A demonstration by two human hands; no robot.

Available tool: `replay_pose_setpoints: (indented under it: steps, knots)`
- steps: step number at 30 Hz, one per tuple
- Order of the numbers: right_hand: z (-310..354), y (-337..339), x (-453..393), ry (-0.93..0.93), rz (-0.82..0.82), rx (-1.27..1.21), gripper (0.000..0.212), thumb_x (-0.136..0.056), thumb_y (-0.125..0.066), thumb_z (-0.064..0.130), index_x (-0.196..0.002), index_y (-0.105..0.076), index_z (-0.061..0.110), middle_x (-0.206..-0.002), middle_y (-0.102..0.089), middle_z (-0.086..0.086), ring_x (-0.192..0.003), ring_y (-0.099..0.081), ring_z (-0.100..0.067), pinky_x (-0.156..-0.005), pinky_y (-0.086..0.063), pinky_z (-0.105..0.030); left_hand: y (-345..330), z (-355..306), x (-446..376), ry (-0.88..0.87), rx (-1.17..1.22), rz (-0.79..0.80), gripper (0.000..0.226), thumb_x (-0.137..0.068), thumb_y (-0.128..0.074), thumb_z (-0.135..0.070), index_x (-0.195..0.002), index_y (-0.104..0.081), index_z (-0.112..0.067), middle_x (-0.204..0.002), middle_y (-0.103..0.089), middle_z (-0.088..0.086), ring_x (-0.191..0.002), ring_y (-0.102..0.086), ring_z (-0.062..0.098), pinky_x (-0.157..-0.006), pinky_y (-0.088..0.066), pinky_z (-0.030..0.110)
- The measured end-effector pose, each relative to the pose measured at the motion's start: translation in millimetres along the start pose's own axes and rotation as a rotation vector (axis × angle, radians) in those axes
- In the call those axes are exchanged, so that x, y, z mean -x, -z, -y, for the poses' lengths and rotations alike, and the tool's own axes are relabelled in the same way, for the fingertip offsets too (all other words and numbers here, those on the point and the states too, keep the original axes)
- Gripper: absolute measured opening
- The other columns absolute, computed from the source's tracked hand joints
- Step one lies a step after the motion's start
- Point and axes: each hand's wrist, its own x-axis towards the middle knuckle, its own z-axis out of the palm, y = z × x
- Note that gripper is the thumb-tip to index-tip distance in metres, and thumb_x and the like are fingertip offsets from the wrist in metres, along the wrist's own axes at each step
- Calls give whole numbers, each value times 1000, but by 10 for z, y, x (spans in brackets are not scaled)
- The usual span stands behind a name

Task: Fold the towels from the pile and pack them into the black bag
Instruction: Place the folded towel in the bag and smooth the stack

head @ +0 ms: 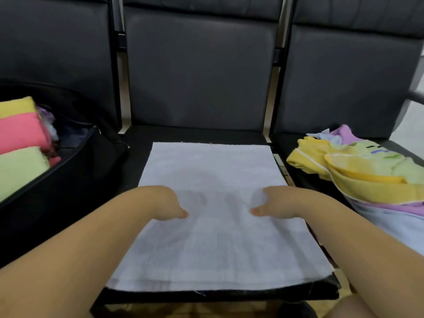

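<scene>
At nine o'clock: black bag (75,161), open, on the left seat, its zipped rim running beside the middle seat's left edge. Inside: folded towels (21,143), yellow, pink and green, packed side by side, with dark unfilled room toward the bag's far end.

At centre: white towel (211,221) spread flat on the middle seat (199,72), covering most of the cushion; near edge lying along the seat's front edge, far edge short of the backrest, with a strip of bare black cushion at twelve o'clock.

Left hand (164,200) and right hand (275,201) on the towel, apart, thumbs pointing toward each other. Fingers tucked under the cloth, so spread or pinching: cannot tell.

At three o'clock: pile of towels (358,173), yellow, green, lilac and pale blue, crumpled on the right seat, just beside the white towel's right edge.
</scene>
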Motion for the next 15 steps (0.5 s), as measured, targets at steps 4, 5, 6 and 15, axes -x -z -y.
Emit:
replay_pose_setpoints:
  steps: [4,5,6,15]
  knots:
    - [-45,-124,9,35,-18,20,92,-90,-46,63,-154,1,16,-161,5,-8,-148,-9,-26,-117,-19,-36,-112,199,-17,-30,-12,29,93,-90,-41,-65,-152,-3,-6,-160,6,10,-148,-5,25,-118,-15,35]
    - [-70,-149,-9,59,-57,-12,91,-91,-45,62,-154,2,17,-161,8,-7,-148,-3,-24,-118,-15,-35,-144,250,-50,-46,23,-19,96,-90,-42,-65,-152,2,-7,-160,11,10,-148,1,24,-119,-10,36]
    - [-98,-162,0,75,-93,-54,89,-91,-45,61,-154,1,18,-161,8,-6,-148,-1,-22,-118,-13,-34,-174,288,-57,-54,60,-70,95,-90,-42,-64,-152,4,-8,-160,12,9,-148,4,23,-120,-7,36]
    - [-457,-59,434,-31,-146,-280,79,-81,-74,39,-146,-34,16,-145,-42,-5,-123,-49,-22,-99,-43,-30,-81,614,255,98,113,-162,70,-80,-72,-44,-133,-47,-5,-135,-49,13,-117,-54,27,-94,-45,33]
